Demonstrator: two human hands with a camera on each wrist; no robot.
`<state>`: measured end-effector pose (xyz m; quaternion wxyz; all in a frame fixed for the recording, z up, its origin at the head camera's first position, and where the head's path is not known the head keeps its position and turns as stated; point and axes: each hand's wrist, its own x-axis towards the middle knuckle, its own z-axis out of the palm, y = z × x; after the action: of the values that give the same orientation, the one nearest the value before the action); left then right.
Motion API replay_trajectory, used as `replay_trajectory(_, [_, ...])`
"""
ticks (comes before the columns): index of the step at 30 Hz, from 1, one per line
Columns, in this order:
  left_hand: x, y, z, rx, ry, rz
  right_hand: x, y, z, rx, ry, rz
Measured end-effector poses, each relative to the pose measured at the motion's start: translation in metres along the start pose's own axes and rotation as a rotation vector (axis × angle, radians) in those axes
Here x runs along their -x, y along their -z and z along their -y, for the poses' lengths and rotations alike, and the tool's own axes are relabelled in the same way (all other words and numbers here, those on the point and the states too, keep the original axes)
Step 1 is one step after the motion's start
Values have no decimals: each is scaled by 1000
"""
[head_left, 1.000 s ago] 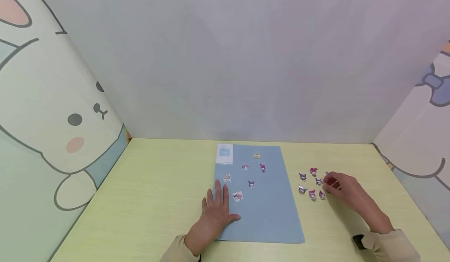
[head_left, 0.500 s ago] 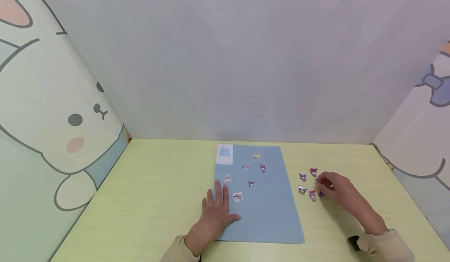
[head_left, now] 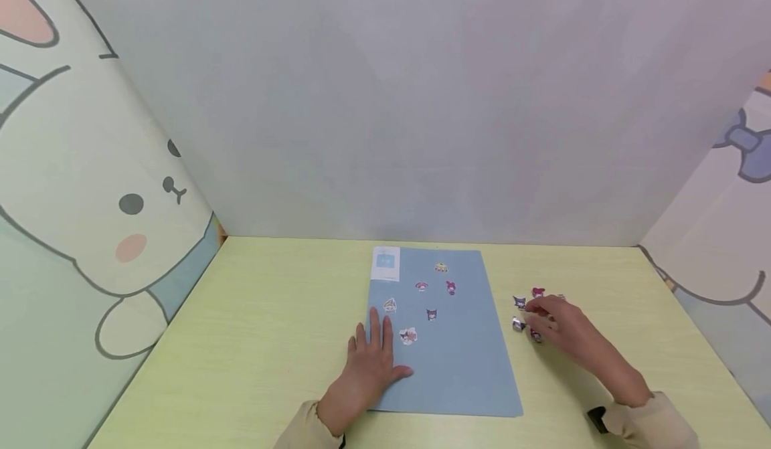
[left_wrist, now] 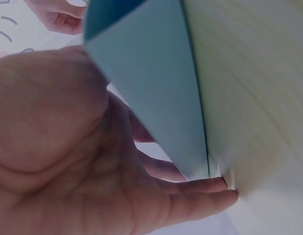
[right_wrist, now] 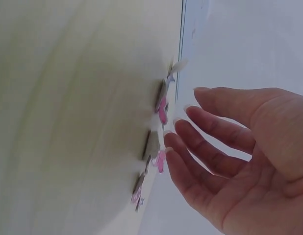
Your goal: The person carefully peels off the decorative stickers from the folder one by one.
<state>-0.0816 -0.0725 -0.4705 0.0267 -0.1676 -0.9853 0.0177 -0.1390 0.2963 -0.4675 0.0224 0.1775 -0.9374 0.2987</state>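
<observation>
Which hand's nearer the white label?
Left. Left hand lies partly on the blue sheet, below the white label in head view; right hand is farther, lower right, by loose stickers.

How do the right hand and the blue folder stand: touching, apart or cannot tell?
Apart. The head view shows a strip of yellow tabletop between the right hand and the blue folder.

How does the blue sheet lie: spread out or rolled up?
Spread out: in the head view, the sheet shows its broad face on the table, with the left hand resting on it.
</observation>
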Motion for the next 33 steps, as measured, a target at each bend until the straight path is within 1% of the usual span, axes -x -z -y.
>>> replay_trajectory(1, [0, 1, 0, -4, -5, 5, 0, -1, 2, 5, 15, -4])
replay_trajectory(3, [1, 2, 2, -13, -20, -5, 0, -2, 4, 11, 51, -10])
replay_trajectory(6, [-1, 3, 3, -9, -32, 17, 0, -5, 6, 10, 80, -19])
replay_trajectory(10, [-3, 8, 3, 9, -12, 84, 0, -8, 9, -1, 139, -43])
replay_trajectory(13, [-4, 11, 2, 11, 0, 112, 1, -10, 11, -3, 189, -58])
replay_trajectory(15, [-4, 9, 3, 11, -2, 108, 1, -12, 13, -5, 197, -51])
replay_trajectory(18, [-4, 10, 4, 13, -7, 100, 2, -13, 15, -13, 201, -34])
replay_trajectory(21, [-3, 14, 4, -7, -13, 75, 3, -15, 18, -5, 213, -23])
replay_trajectory(25, [-2, 17, 4, -21, -23, 44, 5, -17, 22, 18, 205, -3])
replay_trajectory(28, [-2, 18, 5, 0, -26, 56, 6, -18, 26, 22, 193, 29])
replay_trajectory(33, [-4, 19, 7, 53, -34, 77, 8, -22, 31, 17, 233, 62])
